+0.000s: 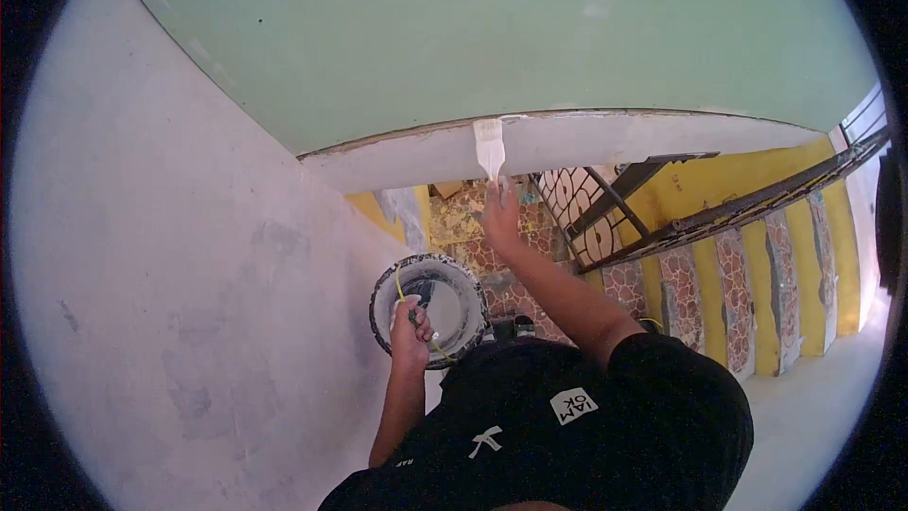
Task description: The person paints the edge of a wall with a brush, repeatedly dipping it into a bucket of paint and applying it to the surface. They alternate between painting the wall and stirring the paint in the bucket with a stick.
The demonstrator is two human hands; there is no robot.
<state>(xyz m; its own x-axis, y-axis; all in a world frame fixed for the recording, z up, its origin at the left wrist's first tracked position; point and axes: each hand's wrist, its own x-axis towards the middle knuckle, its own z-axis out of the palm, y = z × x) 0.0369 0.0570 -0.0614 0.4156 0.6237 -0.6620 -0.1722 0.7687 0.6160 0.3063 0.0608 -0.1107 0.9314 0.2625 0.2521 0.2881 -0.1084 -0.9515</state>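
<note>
My right hand [501, 213] is closed around the lower end of a paintbrush [489, 147] that is coated in white. The bristles point up and touch the white band [586, 137] just below the green panel [492, 38]. Lower down, my left hand [410, 329] grips the thin yellow-green handle of a paint bucket [480, 298]. Dark smears and drips mark the bucket's rim, and whitish paint lies inside. A dark object shows beside my left fingers, too small to make out.
A whitish wall [170, 274] with grey patches runs along the left. At the right, a dark metal railing [757, 213] slopes beside yellow stairs with stone-patterned treads [681, 289]. Below the band lies a paint-spattered patterned floor [463, 218].
</note>
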